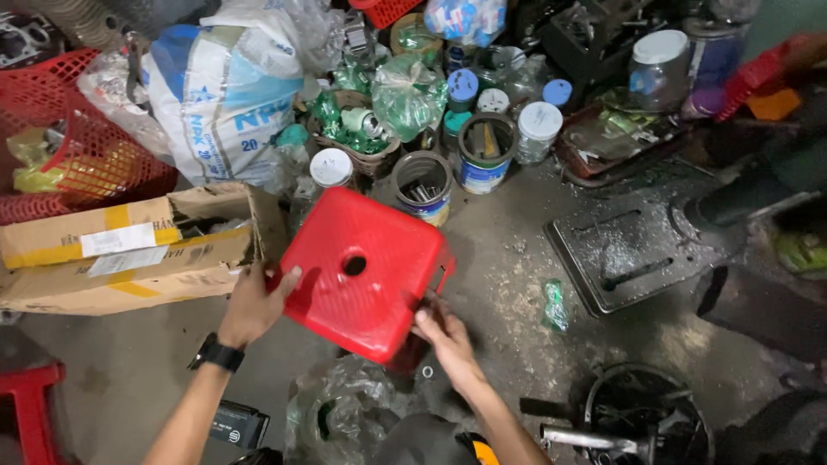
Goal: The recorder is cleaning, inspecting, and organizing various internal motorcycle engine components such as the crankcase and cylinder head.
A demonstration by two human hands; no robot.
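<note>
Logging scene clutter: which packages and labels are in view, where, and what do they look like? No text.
Cardboard box: left of the red plastic stool, lying open, brown with yellow tape and white labels.
Sack: top left, behind the box, bulging, white and blue.
Tin can: top centre, round, open, blue and white label.
Left hand and right hand grip the stool's edges.

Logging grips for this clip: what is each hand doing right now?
Left hand: closed on the square red plastic stool, left edge.
Right hand: gripping its lower right edge.
</note>
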